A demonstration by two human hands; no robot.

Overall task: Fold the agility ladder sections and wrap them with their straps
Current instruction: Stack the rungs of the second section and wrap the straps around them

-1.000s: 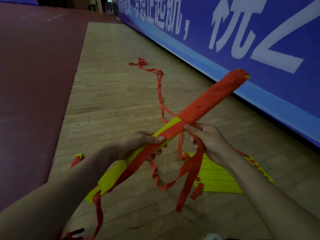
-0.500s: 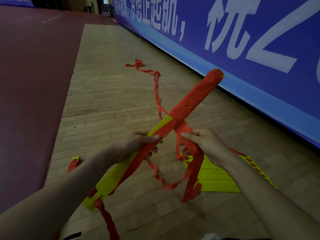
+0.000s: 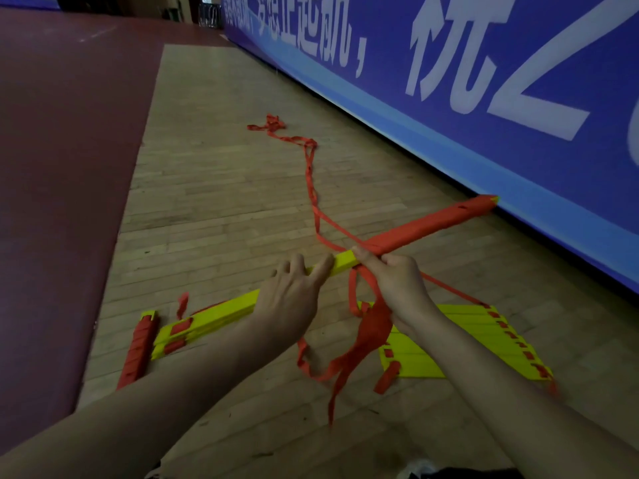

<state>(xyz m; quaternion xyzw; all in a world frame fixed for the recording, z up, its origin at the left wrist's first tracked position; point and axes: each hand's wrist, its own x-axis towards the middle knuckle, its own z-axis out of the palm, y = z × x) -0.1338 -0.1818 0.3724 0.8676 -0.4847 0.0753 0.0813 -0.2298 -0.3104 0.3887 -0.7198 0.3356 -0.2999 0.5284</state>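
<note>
Centrally, a folded ladder bundle (image 3: 342,266), yellow with a red strap (image 3: 432,223) wound round its far half, slants from lower left to upper right above the wooden floor (image 3: 224,219). The left hand (image 3: 294,299) grips its yellow middle from above, fingers curled over the top. The right hand (image 3: 397,285), just beside it, pinches the red strap against the bundle where the winding ends, thumb on top. Loose strap ends (image 3: 370,333) hang beneath. Another yellow section (image 3: 466,340) lies flat on the floor under the right forearm, near a blue banner (image 3: 484,98).
</note>
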